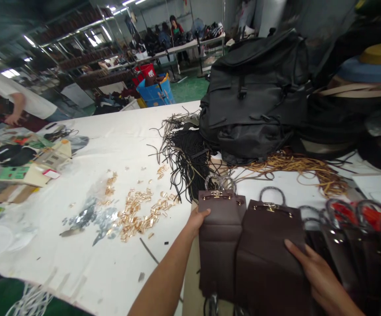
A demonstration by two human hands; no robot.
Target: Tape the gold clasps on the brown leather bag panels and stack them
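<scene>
Two dark brown handbags stand side by side at the table's near edge, with wrapped handles and gold-coloured clasps. My left hand (198,219) grips the left edge of the left brown handbag (219,237), thumb on its front. On the right brown handbag (266,245), my right hand (304,259) holds the right side, its thumb lying across the front and the other fingers mostly hidden behind. More dark bags (351,250) with wrapped handles stand in a row to the right.
Gold-coloured metal pieces (137,215) lie scattered on the white table (111,267). Black cords (190,153) and a large black backpack (256,96) are beyond the handbags. Tan cords (295,166) lie behind them. A person's arm (17,105) shows at far left.
</scene>
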